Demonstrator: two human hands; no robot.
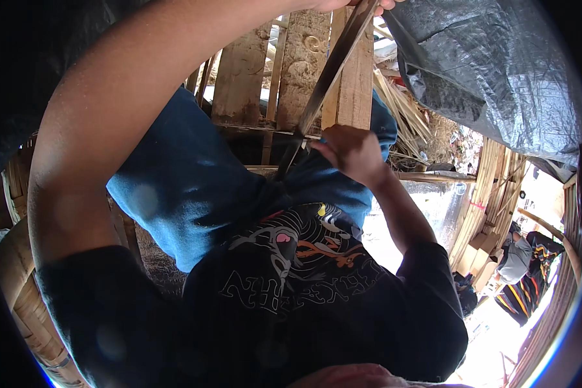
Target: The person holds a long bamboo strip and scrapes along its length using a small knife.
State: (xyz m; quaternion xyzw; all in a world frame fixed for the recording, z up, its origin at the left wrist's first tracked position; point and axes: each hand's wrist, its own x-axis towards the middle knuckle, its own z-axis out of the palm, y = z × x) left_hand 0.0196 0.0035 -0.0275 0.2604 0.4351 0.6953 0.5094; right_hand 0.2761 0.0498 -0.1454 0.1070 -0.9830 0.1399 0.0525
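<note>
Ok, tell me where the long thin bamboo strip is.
Head view, upper centre: the long thin bamboo strip slants across the wooden pallet, from the left hand down to the right hand.

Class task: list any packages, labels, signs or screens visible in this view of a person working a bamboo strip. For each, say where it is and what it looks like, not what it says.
No packages, signs or screens.
Shirt print: on the black shirt, centre; grey cartoon figure with pink and orange touches above outlined lettering.
Round mark: on a plank at the top; a pale ring.

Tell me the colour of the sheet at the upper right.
Dark grey plastic sheet, crinkled; shown in the head view.
</note>
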